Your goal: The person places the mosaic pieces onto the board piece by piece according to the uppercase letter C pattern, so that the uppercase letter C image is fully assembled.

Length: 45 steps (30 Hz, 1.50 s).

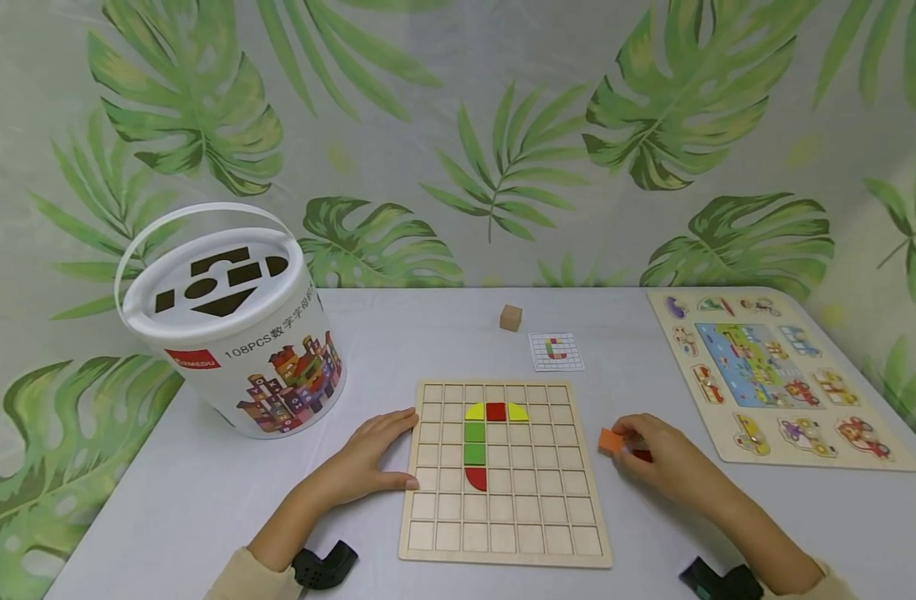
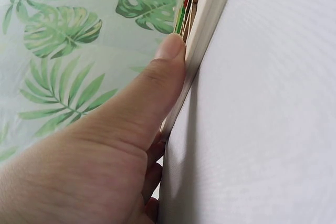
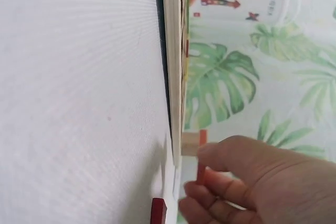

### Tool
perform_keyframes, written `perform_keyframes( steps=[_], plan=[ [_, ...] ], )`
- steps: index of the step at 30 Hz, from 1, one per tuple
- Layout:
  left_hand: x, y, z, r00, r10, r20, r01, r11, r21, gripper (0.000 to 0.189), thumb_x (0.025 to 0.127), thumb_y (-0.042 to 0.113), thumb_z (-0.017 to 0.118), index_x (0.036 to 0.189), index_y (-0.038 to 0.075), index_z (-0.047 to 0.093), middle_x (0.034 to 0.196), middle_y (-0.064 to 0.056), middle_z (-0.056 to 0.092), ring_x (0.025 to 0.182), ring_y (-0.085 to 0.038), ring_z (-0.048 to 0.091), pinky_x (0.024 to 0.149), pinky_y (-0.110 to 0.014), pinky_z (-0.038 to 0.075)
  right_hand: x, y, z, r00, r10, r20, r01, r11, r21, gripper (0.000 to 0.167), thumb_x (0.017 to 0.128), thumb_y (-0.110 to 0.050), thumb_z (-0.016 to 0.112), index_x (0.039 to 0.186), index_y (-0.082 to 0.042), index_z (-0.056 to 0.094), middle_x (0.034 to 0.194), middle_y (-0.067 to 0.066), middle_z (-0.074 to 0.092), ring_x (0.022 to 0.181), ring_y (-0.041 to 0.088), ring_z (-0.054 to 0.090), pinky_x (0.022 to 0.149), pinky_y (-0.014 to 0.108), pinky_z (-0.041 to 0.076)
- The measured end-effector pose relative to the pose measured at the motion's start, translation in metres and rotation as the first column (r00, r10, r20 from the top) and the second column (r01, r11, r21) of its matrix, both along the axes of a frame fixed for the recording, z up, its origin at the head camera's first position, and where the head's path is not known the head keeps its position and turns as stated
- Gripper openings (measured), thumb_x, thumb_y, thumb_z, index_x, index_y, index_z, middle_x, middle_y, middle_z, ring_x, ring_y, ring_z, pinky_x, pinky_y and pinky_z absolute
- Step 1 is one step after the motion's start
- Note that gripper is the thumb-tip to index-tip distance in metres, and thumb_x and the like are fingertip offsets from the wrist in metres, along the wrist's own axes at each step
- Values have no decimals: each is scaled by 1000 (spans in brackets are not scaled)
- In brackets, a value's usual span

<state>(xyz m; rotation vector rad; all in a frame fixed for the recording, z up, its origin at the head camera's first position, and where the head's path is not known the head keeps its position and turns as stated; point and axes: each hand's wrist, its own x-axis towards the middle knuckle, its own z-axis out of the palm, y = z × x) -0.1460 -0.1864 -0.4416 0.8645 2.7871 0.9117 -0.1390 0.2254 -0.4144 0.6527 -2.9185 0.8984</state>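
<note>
My right hand (image 1: 671, 462) pinches an orange square tile (image 1: 610, 442) between thumb and fingers, just right of the wooden grid board (image 1: 528, 510). In the right wrist view the tile (image 3: 202, 153) appears edge-on. Below that hand lies a dark red piece (image 3: 158, 211) on the table. Fingers spread, my left hand (image 1: 363, 458) rests against the board's left edge, its thumb pressing the rim (image 2: 195, 51). On the grid sit a red square (image 1: 496, 412) between two yellow quarter-rounds (image 1: 517, 412), two green squares (image 1: 475, 443) stacked downward, and a red quarter-round (image 1: 476, 478).
Behind the board lie a small pattern card (image 1: 556, 352) and a plain wooden cube (image 1: 511, 317). A white lidded bucket (image 1: 225, 350) stands at the left. A wooden picture puzzle (image 1: 716, 429) lies at the right, and a leaf-print cloth (image 1: 503, 167) hangs behind.
</note>
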Motion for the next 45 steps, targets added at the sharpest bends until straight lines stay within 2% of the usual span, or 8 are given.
perform_keyframes(
  steps=[2, 5, 10, 13, 17, 25, 36, 45],
  plan=[
    [0, 0, 0, 1000, 0, 2, 0, 1000, 1, 88, 71, 52, 67, 137, 3, 35, 142, -10, 32, 129, -31, 25, 104, -50, 15, 3, -5, 5, 1000, 15, -15, -16, 999, -45, 24, 78, -4, 67, 101, -4, 59, 98, 2, 57, 88, 21, 56, 67, 29, 51],
    [0, 0, 1, 1000, 2, 5, -2, 1000, 1, 89, 70, 52, 67, 137, 3, 35, 142, -11, 32, 129, -32, 24, 104, -50, 15, 8, -17, 11, 992, 71, -107, -80, 994, -80, 27, 77, -5, 68, 102, -8, 60, 98, -3, 58, 86, 17, 55, 64, 28, 50],
    [1, 0, 2, 1000, 3, 7, -3, 1000, 0, 89, 70, 51, 68, 137, 3, 35, 142, -11, 31, 129, -31, 24, 104, -50, 15, 15, -43, 18, 955, 179, -235, -211, 970, -118, 32, 75, -6, 71, 104, -12, 60, 101, -10, 57, 87, 9, 54, 70, 31, 50],
    [0, 0, 2, 1000, 2, 10, -3, 1000, 3, 89, 70, 51, 68, 137, 3, 35, 142, -11, 31, 129, -31, 24, 104, -50, 15, 20, -58, 20, 943, 245, -226, -280, 950, -140, 32, 75, -6, 71, 104, -11, 60, 102, -8, 57, 87, 10, 55, 72, 31, 50],
    [0, 1, 0, 1000, 4, 11, -4, 1000, 4, 89, 70, 51, 68, 137, 4, 35, 142, -10, 31, 129, -31, 24, 104, -49, 15, 24, -75, 13, 941, 300, -154, -322, 936, -145, 29, 78, -9, 69, 104, -13, 60, 102, -9, 55, 91, 10, 54, 76, 29, 50],
    [1, 2, 1, 999, 18, 28, -18, 1000, -3, 90, 69, 51, 69, 138, 6, 34, 143, -8, 30, 130, -28, 23, 105, -46, 15, 20, -94, -13, 952, 306, -7, -305, 949, -80, 25, 84, -27, 64, 107, -16, 60, 105, -14, 53, 98, 5, 47, 86, 27, 43],
    [0, 2, 1, 999, 14, 30, -14, 1000, -8, 90, 69, 52, 68, 139, 6, 34, 143, -8, 29, 130, -28, 22, 105, -46, 14, 18, -101, -14, 958, 285, 11, -283, 955, -88, 28, 83, -30, 65, 108, -18, 60, 103, -13, 51, 93, 5, 47, 82, 27, 44],
    [0, 1, 1, 1000, 8, 25, -8, 1000, -4, 90, 69, 52, 69, 138, 6, 34, 143, -7, 30, 130, -28, 23, 105, -46, 14, 18, -111, -13, 967, 255, -22, -256, 965, -52, 19, 82, -24, 66, 100, -18, 63, 90, -15, 53, 78, 5, 44, 69, 22, 41]
  ],
)
